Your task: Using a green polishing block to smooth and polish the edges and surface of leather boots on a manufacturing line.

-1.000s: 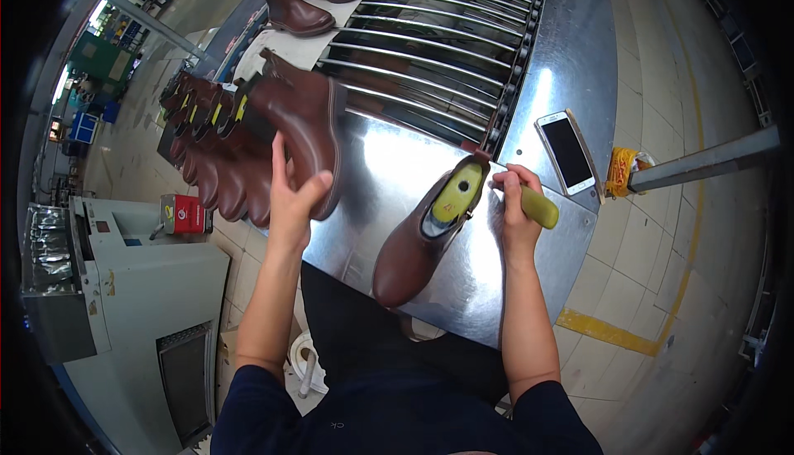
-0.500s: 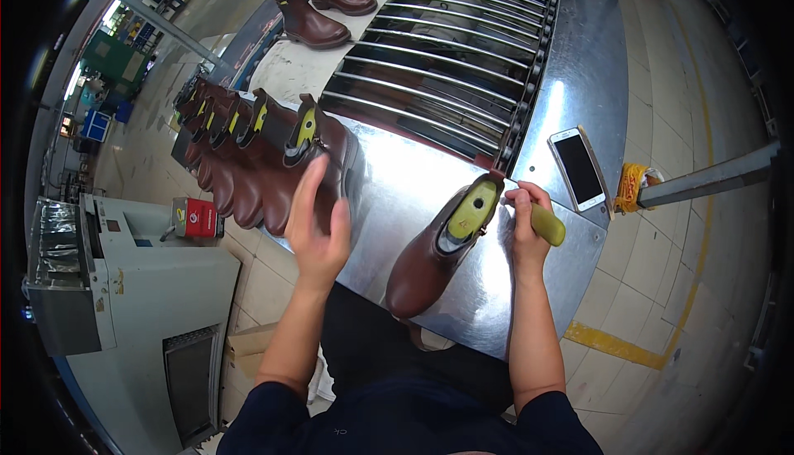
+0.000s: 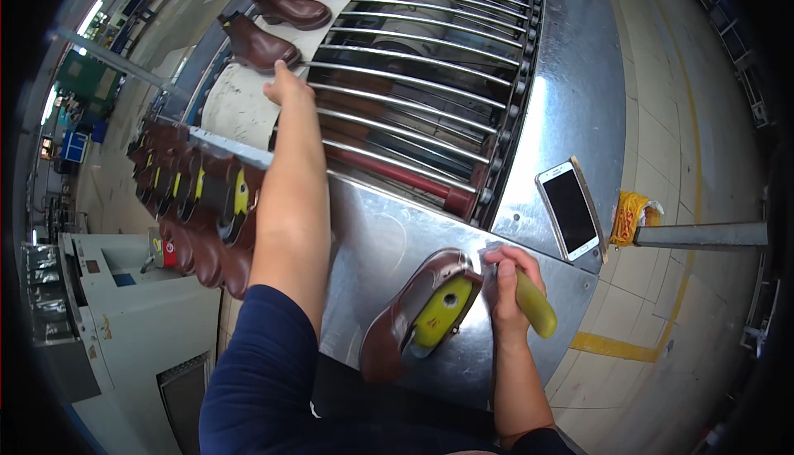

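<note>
Hands working at a steel table (image 3: 571,116) with a roller conveyor (image 3: 430,66) set into it. Left hand (image 3: 285,89) is reaching to the far left corner of the rollers, where its fingers are closing on the heel of a brown boot (image 3: 252,43) lying on a white belt (image 3: 236,107); the fingertips are hidden behind the hand, so how tightly they are gripping cannot be told. Two more brown boots (image 3: 294,7) are lying farther along the same belt.

Right hand (image 3: 506,283) is resting near the near edge of the table, its fingers wrapping firmly around the yellow handle of a tool (image 3: 536,304); the working tip of the tool is hidden behind the fingers. Just beside this hand, touching it on the left, a brown boot on a yellow last (image 3: 418,316) is lying on its side, with its opening toward the hand and its toe pointing to the near edge.

A white-framed phone (image 3: 569,209) is lying face up near the right edge of the table, well apart from both hands. A row of brown boots on a rack (image 3: 203,207) is standing just beyond the left edge. A grey machine cabinet (image 3: 116,323) is standing on the floor to the left.
</note>
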The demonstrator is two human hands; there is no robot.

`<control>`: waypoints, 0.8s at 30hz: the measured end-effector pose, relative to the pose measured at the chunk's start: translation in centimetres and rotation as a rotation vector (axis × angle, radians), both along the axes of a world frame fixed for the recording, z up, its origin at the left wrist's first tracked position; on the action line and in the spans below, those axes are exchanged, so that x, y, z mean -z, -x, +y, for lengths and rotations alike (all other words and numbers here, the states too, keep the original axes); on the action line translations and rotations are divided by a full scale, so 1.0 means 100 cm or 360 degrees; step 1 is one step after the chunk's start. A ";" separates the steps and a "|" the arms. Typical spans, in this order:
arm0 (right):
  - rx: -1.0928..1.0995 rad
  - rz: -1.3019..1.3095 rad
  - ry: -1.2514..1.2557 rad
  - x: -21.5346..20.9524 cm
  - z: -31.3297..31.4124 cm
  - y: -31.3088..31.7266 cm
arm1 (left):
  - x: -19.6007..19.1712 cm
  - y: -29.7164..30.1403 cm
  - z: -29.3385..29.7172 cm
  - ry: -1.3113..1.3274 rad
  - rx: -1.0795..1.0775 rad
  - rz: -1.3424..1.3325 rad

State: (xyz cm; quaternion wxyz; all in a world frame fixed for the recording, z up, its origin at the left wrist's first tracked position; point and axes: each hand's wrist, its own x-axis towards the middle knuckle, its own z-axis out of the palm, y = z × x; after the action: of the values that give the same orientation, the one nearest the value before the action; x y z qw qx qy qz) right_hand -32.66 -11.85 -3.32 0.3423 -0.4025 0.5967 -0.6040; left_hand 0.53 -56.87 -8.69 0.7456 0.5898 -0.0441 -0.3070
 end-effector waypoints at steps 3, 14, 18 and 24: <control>0.0023 0.0045 -0.0003 0.003 0.002 0.004 | 0.007 0.006 -0.021 -0.0096 0.0020 0.0081; -0.0032 0.0138 0.0165 -0.001 -0.006 0.006 | 0.018 -0.091 -0.088 -0.0286 0.0481 0.0050; -0.0056 0.0189 0.0175 -0.006 -0.005 0.004 | 0.014 -0.086 -0.090 -0.0002 0.0333 0.0378; 0.0103 0.0364 0.0119 0.011 -0.006 0.004 | -0.026 0.012 -0.041 0.0129 0.0096 0.0414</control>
State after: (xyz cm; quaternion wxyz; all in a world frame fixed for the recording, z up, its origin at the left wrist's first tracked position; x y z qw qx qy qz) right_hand -33.01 -12.48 -4.40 0.2369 -0.4618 0.6216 -0.5867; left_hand -0.64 -61.01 -6.13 0.7586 0.5129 0.0228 -0.4011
